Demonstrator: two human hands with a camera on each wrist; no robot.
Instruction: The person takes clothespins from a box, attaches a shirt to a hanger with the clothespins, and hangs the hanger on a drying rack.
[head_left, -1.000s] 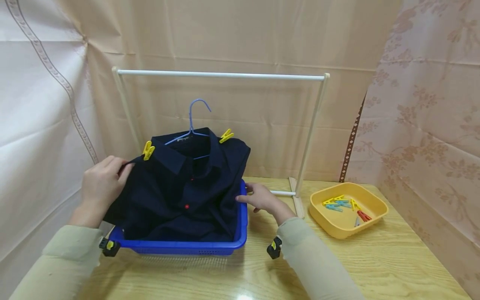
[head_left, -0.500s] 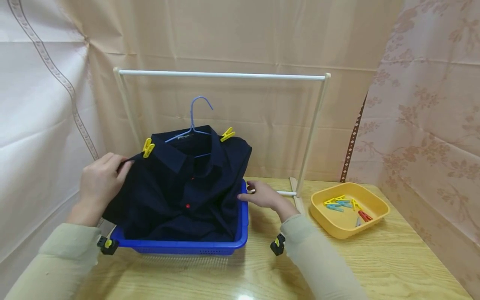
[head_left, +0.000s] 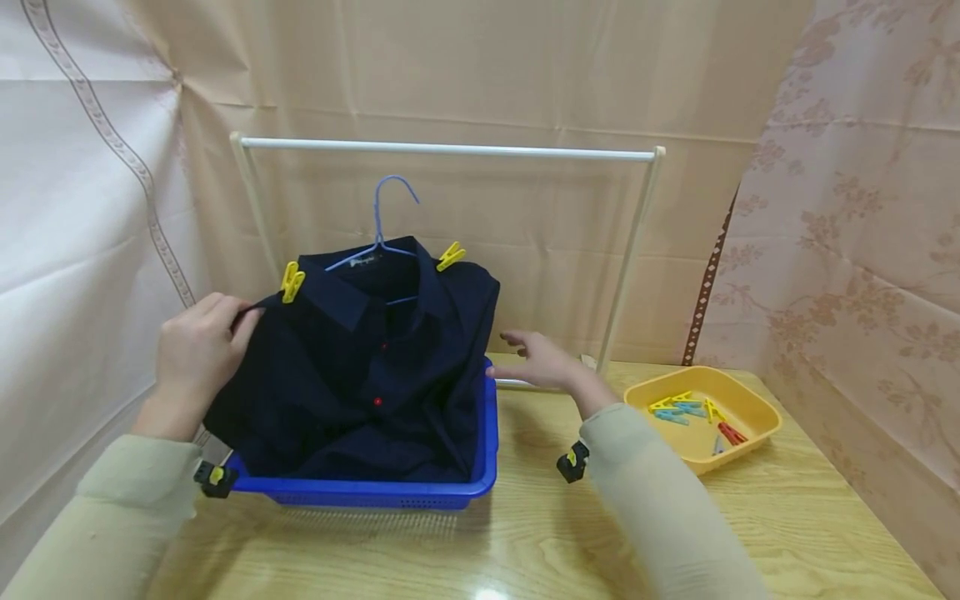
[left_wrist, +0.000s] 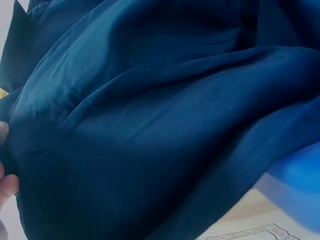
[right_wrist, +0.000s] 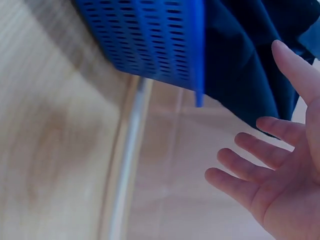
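Note:
A dark navy shirt point(head_left: 352, 367) with red buttons rises out of a blue basket point(head_left: 483, 467). Inside its collar is a blue wire hanger point(head_left: 378, 212), hook upward. Two yellow clothespins clip the shoulders, the left clothespin point(head_left: 292, 282) and the right clothespin point(head_left: 451, 256). My left hand point(head_left: 198, 358) pinches the shirt's shoulder edge at the left; its fingertips point(left_wrist: 9, 185) show at the edge of the left wrist view. My right hand point(head_left: 543, 362) is spread beside the basket's right rim, holding nothing. In the right wrist view its fingers point(right_wrist: 240, 165) point toward the shirt, apart from it.
Behind the basket stands a white rack with a horizontal bar point(head_left: 450, 150). A yellow tray point(head_left: 761, 425) at the right holds several yellow, blue and red clothespins. Curtains hang at the back and sides around the wooden table point(head_left: 525, 533).
My left hand has raised the shirt and hanger slightly. My right hand has come off the basket's right rim, moving up and a little right, with its fingers spreading.

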